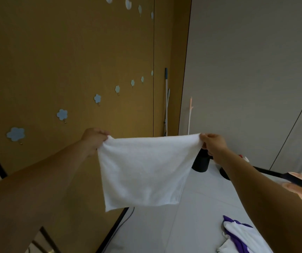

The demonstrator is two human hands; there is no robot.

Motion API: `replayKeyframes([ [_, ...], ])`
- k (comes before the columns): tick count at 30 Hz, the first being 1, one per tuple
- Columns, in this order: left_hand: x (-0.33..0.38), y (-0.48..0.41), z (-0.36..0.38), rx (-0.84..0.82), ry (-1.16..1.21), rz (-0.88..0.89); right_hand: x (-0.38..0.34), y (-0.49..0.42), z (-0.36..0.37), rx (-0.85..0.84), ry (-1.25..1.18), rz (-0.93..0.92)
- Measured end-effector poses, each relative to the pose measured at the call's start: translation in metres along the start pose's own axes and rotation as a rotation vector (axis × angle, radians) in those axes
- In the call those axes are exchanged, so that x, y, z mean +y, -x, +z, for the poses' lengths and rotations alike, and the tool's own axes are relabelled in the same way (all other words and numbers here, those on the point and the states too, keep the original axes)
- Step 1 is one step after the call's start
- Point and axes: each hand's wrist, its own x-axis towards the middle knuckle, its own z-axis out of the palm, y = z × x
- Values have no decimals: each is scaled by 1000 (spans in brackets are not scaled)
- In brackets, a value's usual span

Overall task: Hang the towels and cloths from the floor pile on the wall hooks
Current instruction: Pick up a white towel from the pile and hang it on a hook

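A white towel (143, 170) hangs spread out in the air in front of me. My left hand (93, 141) pinches its upper left corner and my right hand (214, 144) pinches its upper right corner. On the brown wall to the left runs a rising row of pale blue flower-shaped hooks (62, 115), all bare, with a second row of hooks (128, 4) near the top edge. The floor pile (237, 236) of white and purple cloths lies at the lower right, partly behind my right forearm.
A mop handle (166, 99) leans in the corner where the brown wall meets the grey wall. A black cylindrical bin (200, 163) stands on the pale floor behind the towel. A pink dustpan and brush (298, 181) lie at the right.
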Motion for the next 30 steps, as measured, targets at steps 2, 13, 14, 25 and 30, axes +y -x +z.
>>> replayKeyframes([
  [2,-3,-2,-2,52,-137,30,-2,4,3,17,65,-35],
  [13,-14,-7,-17,-54,-107,-307,-2,4,17,-31,29,142],
  [14,-12,-7,-18,-60,-91,-316,-2,4,18,-21,19,137],
  [25,-10,-11,-22,67,8,-299,-5,-13,32,-69,-36,30],
  [30,-5,-11,-34,148,149,-230,-21,-18,50,-246,87,-126],
])
